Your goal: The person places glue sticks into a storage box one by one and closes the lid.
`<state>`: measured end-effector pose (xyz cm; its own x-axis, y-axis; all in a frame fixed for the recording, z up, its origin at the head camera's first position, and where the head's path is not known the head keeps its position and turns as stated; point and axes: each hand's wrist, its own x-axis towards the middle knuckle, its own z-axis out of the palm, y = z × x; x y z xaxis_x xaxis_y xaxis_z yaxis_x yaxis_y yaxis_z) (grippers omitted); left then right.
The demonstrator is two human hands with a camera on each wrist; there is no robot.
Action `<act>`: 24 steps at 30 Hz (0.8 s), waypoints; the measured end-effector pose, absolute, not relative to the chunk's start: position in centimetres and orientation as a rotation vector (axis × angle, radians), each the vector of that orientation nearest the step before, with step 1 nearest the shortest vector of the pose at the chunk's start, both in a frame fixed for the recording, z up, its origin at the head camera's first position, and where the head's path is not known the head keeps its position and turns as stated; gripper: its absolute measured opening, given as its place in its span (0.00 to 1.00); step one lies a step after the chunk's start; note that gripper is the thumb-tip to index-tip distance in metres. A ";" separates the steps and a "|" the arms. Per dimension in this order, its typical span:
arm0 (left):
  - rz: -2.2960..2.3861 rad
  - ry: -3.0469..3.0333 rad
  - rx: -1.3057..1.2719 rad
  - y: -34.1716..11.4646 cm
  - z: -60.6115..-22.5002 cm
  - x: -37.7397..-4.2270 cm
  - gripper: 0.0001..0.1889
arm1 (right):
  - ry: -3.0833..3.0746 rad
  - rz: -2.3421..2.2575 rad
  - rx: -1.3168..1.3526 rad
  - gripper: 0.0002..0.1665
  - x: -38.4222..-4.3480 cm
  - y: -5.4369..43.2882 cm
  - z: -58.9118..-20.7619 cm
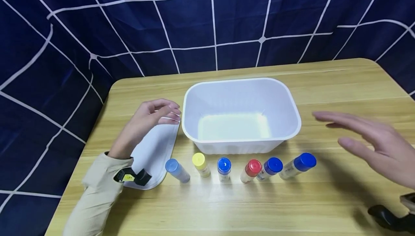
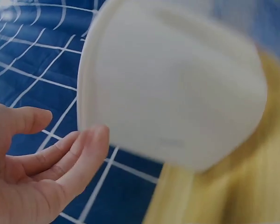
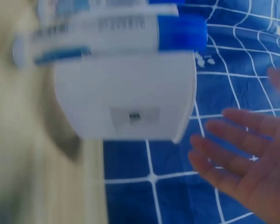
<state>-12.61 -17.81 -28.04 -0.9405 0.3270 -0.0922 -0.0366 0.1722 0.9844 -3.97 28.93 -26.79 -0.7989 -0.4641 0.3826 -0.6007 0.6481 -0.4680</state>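
Note:
A white plastic tub (image 1: pixel 241 146) stands in the middle of the wooden table. Along its near side runs a row of glue sticks with coloured caps: a light blue one (image 1: pixel 177 170), a yellow one (image 1: pixel 201 164), a red one (image 1: pixel 251 171) and several dark blue ones, such as the rightmost (image 1: pixel 298 165). To the tub's left lies its white lid (image 1: pixel 152 153). My left hand (image 1: pixel 150 115) is over the lid's far end, thumb apart from the fingers; whether its fingertips touch the lid I cannot tell. My right hand (image 1: pixel 376 142) hovers right of the tub, fingers extended, holding nothing.
Dark blue cloth with white lines (image 1: pixel 194 23) hangs behind the table and at its left. Bare tabletop (image 1: pixel 343 84) shows right of the tub and in front of the glue sticks. Each wrist carries a black strapped device (image 1: pixel 133 176).

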 end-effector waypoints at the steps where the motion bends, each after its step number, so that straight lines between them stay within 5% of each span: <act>1: 1.894 2.073 0.266 -17.7 -28.3 -12.6 0.14 | -2.629 0.926 0.924 0.29 -3.7 28.9 -27.0; 9: 2.143 1.558 0.174 -17.3 -29.7 -12.4 0.13 | -2.505 1.241 1.004 0.43 -2.4 28.2 -28.5; 24: 2.163 1.458 0.114 -16.7 -29.8 -11.6 0.09 | -2.375 1.585 0.864 0.36 -0.9 26.2 -30.8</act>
